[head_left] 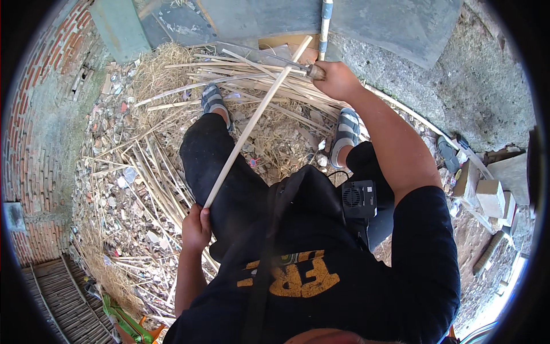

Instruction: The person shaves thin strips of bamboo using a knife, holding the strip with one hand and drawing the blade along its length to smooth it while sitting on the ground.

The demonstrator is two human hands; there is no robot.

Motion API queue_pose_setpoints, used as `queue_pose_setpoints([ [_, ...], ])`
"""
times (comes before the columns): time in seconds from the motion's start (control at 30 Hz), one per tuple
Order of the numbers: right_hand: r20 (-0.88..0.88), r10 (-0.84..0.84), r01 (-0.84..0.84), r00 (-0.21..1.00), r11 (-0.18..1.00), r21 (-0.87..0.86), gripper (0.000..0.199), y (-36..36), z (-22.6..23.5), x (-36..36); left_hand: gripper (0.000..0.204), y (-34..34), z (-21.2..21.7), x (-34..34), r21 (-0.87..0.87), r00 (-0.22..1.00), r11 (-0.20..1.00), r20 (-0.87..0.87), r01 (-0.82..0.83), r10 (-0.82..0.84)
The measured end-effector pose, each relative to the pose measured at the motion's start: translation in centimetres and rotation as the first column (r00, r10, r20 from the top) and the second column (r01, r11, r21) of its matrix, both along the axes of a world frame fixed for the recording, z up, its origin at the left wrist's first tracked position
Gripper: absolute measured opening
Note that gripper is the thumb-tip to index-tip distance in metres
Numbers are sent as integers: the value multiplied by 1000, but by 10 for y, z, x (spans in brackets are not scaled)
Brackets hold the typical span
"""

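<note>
My left hand (196, 230) is closed around the near end of a long pale bamboo strip (246, 135), beside my left thigh. The strip slants up and away to the right, across my left leg. At its far part, my right hand (338, 82) grips the wooden handle (315, 72) of a long knife. The thin dark blade (260, 53) points left and crosses the strip near its far end. Whether the edge bites into the strip or only rests against it, I cannot tell.
Split bamboo strips (166, 172) and fibre shavings (163, 66) lie on rubble around my feet. A brick wall (34, 132) stands at left, a grey wall (481, 74) at right. A striped pipe (325, 26) rises ahead. Blocks (490, 198) lie at right.
</note>
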State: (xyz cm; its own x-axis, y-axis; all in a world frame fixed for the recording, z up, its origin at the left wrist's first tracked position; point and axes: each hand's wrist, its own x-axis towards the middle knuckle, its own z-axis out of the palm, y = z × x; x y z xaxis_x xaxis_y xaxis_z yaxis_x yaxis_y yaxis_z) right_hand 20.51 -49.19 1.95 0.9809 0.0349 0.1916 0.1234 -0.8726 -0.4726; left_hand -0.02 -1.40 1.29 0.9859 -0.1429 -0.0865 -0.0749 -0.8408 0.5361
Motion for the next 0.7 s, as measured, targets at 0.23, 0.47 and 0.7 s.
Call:
queue_pose_setpoints([
  [0.23,-105,8,5,994,993,121,40,2,-2,-1,38,2,-3,-2,-17,1000,1000,4,-24,24],
  [0.47,-170,-5,32,985,986,161,49,6,-5,-2,39,2,-3,-4,-12,999,1000,19,-28,28],
  [0.7,-193,17,28,981,972,232,40,11,1,-2,39,4,-8,-5,-47,999,998,27,-36,37],
])
